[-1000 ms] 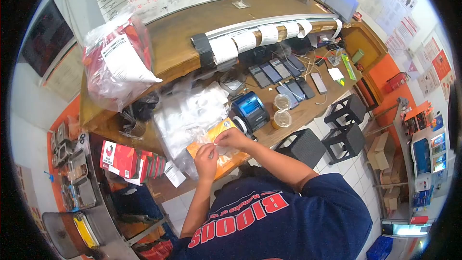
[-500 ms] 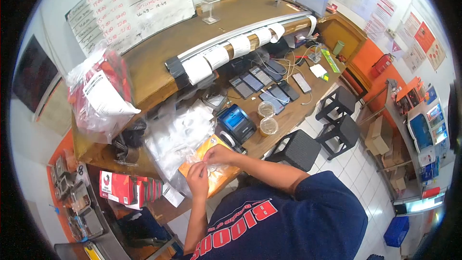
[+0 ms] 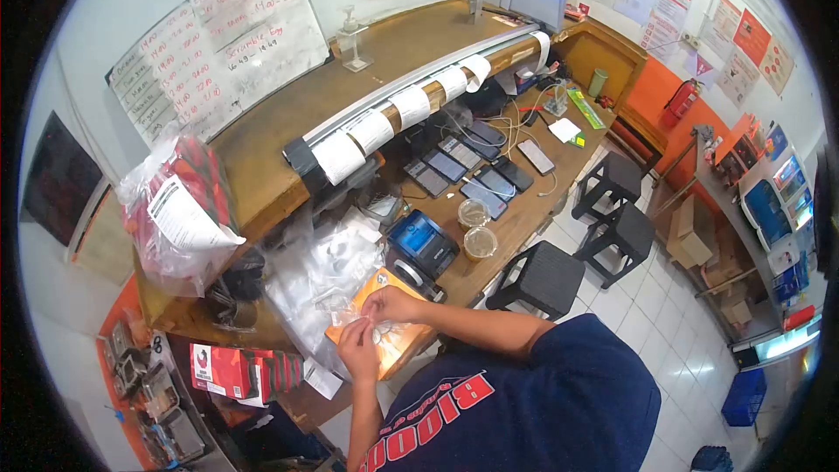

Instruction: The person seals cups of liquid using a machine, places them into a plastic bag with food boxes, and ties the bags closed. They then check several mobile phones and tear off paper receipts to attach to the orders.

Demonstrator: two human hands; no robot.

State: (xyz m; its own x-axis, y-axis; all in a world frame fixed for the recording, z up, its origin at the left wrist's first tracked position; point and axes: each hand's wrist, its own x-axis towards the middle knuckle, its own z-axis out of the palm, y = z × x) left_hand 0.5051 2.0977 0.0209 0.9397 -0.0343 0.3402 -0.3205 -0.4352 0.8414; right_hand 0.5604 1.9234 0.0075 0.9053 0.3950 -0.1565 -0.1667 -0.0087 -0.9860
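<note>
My left hand (image 3: 358, 350) and my right hand (image 3: 391, 304) are close together at the near edge of the counter, fingers pinched. Between the fingertips is crinkled clear plastic (image 3: 354, 310), which looks like part of a thin plastic bag. Its exact shape is hard to make out. Beneath both hands lies a flat orange-yellow packet (image 3: 398, 348). White and clear plastic bags (image 3: 301, 271) spread out just beyond my left hand. A blue-and-black receipt printer (image 3: 422, 243) stands past my right hand.
Two lidded clear cups (image 3: 479, 243) stand beside several phones (image 3: 496, 183) with cables. Red boxes (image 3: 223, 371) stand at left, below a filled plastic bag (image 3: 179, 214) on the raised wooden counter (image 3: 262, 144). Paper slips (image 3: 409, 107) hang from a rail. Black stools (image 3: 542, 280) occupy the floor at right.
The view has shifted slightly. Both hands stay pinched on the clear plastic over the orange packet, with my right fingers a little further over. A hand with white paper now shows in the wall opening.
</note>
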